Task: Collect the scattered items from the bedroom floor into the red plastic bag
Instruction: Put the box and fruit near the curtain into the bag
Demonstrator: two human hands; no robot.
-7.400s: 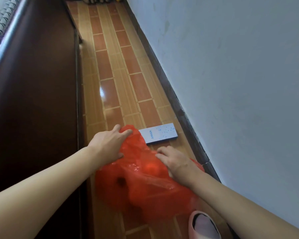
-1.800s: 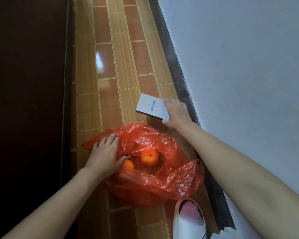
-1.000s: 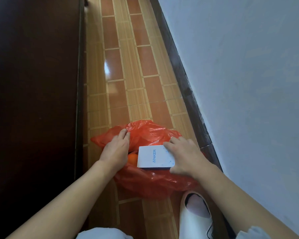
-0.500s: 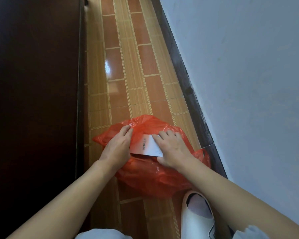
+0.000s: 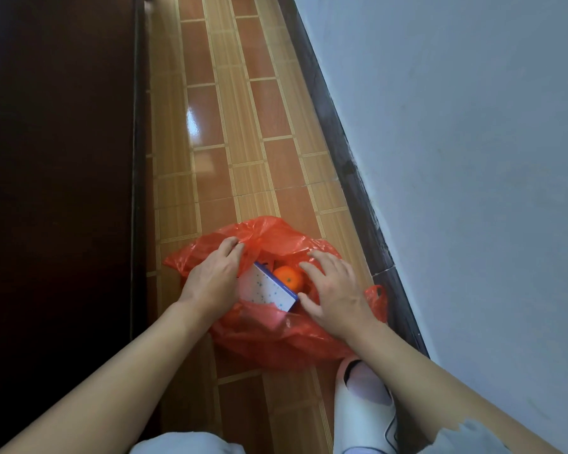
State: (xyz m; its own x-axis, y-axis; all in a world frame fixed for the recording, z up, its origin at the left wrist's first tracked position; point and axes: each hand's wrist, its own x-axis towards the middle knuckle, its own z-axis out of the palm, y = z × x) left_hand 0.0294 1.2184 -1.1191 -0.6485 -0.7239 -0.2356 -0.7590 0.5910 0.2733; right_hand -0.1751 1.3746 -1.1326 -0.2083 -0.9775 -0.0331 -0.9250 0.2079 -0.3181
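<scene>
The left hand (image 5: pixel 214 280) pinches the red plastic bag (image 5: pixel 276 335) rim; the right hand (image 5: pixel 333 291), fingers spread, should seat the white box (image 5: pixel 267 290) flat beside the orange (image 5: pixel 288 277).

Bag: the red plastic bag (image 5: pixel 276 335) is lying crumpled on the tiled floor (image 5: pixel 243 132), its mouth gaping open upward.
Left hand: the left hand (image 5: pixel 212 280) is pinching the bag's far rim, fingers (image 5: pixel 230 249) curling into the plastic.
Right hand: the right hand (image 5: pixel 333 293) is hovering over the opening, its fingers spreading loosely.
Box: a white box (image 5: pixel 264 290) with blue dots is sitting tilted inside the bag.
Fruit: an orange (image 5: pixel 287 277) is resting just beside the box.
Slipper: a white slipper (image 5: pixel 363 411) is showing near the bag.
Surroundings: dark wooden furniture (image 5: pixel 56 158) is standing left, a pale wall (image 5: pixel 456 142) right.
</scene>
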